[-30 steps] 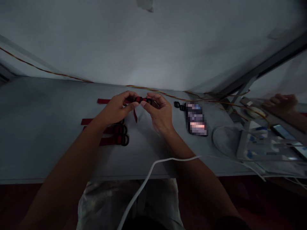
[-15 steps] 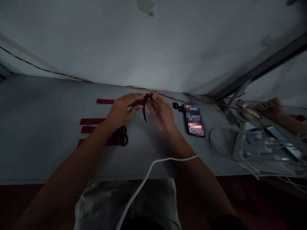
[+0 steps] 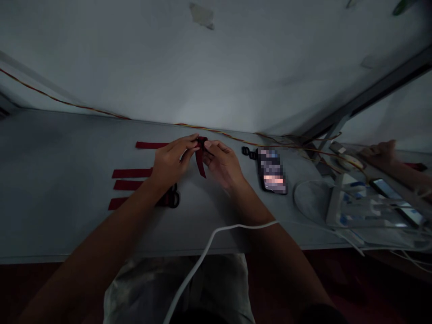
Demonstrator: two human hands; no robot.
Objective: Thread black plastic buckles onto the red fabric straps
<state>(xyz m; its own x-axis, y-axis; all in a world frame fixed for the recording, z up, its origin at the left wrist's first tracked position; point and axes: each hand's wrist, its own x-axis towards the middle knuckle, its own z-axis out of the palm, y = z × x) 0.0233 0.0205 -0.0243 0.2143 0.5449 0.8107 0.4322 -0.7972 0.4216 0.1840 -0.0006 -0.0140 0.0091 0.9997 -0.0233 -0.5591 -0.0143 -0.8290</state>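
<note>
While two bare hands meet over a grey work table, a red webbing strap is held up off the surface, its long axis running toward the person and its free tail pointing down and slightly right. Farthest left of the strap, four red strips lie side by side, their lengths following the table, kept apart and within easy reach; a black ring sits on the lowest strip's right end, just below the left forearm. Immediately left of the strap, the left hand curls almost closed, its fingers pinching the strap's dark upper end. Just right of the strap, the right hand is half closed, thumb and fingertips pressed against that same end, though the fingers hide exactly how it is gripped. Farther right sit small black plastic rings, then a smartphone with a pixelated screen. A coiled white cable lies beyond it, and another person's hand rests well apart at the far right.
</note>
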